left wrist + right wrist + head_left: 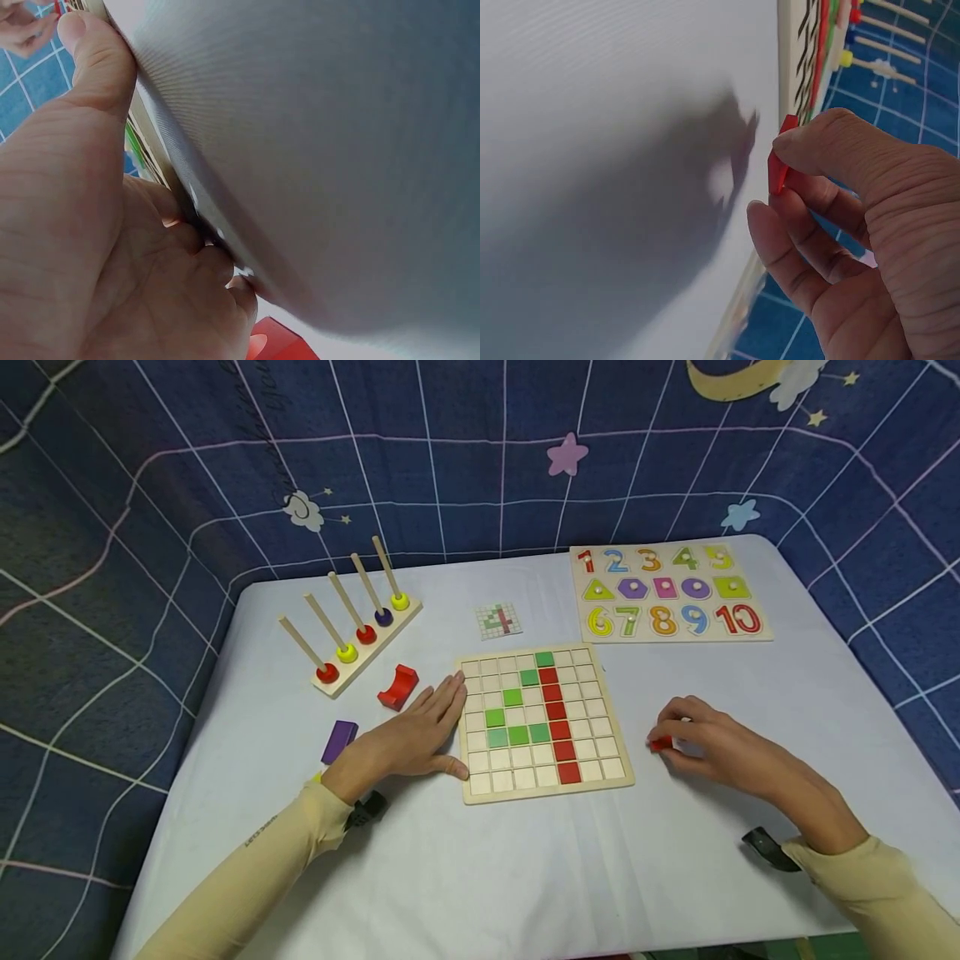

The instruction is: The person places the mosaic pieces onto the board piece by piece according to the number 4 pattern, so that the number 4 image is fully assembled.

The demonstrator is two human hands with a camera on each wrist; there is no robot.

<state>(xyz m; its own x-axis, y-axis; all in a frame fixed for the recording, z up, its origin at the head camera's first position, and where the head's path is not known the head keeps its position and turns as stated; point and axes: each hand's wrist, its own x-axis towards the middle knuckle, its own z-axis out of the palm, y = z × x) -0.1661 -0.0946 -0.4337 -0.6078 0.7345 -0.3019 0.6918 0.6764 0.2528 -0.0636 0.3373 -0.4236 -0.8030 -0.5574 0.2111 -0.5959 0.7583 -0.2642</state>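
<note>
A wooden grid board [525, 778] lies flat mid-table. Several red tiles [557, 710] form a column on it, and green tiles [512, 697] make a slanting line and a short row to their left. My left hand [420, 731] rests at the board's left edge, fingers extended, with fingertips and thumb right against the rim. To the right of the board, my right hand [708, 739] pinches a small red tile [780, 161] between thumb and fingers, close over the white cloth. In the right wrist view the tile is held on edge, its lower part near the fingertips.
Behind the board lies a small pattern card [498, 622]. A number and shape puzzle [675, 573] sits at the back right. A peg stand [360, 658] with coloured rings stands back left. A red curved block [398, 687] and a purple block [340, 742] lie near my left hand.
</note>
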